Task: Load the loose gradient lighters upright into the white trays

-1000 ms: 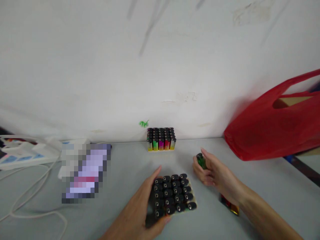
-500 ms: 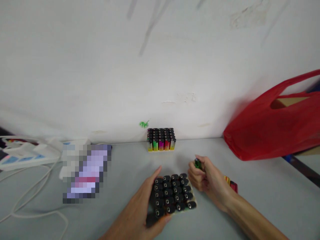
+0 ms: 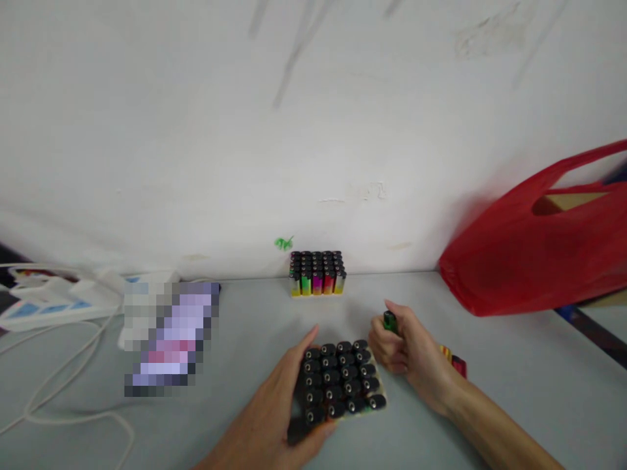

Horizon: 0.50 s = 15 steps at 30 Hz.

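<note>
My left hand (image 3: 287, 398) is wrapped round the left side of a tray of lighters (image 3: 340, 378), thumb at the back corner and fingers at the front. The black tops of the lighters stand in rows, and a pale tray edge shows on the right. My right hand (image 3: 401, 346), just right of that tray, is closed round a green lighter (image 3: 390, 321) with its dark top pointing up. Partly hidden behind the right wrist, a red lighter (image 3: 459, 365) and a yellow one (image 3: 445, 353) lie on the table.
Against the wall stands a second block of lighters (image 3: 317, 282) in several colours. A pixelated phone-like object (image 3: 174, 339) lies at left beside a white power strip (image 3: 59, 307) and loose white cables (image 3: 73, 418). A red bag (image 3: 539, 248) fills the right side.
The green lighter shows slightly more upright in my right hand. Both hands otherwise hold nearly the same place; the whole view has shifted very slightly.
</note>
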Available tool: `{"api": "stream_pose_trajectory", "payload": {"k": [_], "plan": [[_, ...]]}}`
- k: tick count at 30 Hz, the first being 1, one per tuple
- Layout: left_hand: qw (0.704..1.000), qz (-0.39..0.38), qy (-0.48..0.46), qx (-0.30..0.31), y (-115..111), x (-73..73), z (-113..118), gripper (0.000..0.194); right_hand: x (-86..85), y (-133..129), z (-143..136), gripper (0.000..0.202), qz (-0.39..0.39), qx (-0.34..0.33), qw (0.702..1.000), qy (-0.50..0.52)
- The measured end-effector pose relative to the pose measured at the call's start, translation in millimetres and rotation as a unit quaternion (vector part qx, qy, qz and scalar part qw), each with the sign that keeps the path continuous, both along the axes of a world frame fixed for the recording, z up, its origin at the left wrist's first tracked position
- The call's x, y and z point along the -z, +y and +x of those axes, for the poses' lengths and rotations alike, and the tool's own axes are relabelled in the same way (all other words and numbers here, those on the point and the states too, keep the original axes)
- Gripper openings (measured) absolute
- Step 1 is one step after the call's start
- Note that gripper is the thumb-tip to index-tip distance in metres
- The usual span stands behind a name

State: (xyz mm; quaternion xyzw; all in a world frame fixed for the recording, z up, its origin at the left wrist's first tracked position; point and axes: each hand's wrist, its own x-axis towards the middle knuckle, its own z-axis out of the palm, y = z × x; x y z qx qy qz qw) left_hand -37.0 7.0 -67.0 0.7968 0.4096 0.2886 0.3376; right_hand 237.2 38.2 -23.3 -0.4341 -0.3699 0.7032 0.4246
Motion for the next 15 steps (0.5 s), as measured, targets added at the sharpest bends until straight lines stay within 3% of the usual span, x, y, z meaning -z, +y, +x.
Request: {"api": "stream_pose_trajectory", "payload": {"k": [8,15], "plan": [[1.000,-0.018,0.005,-0.012,-4,-7.2,2,0.106,5.0,0,3,0.051,0.018,0.047,0.999,-0.011],[0.999,-0.028,0.003,-0.021,-8,-20.2,4,0.099,-13.8,-1,4,0.051,0.055,0.006,0.998,-0.022]]}}
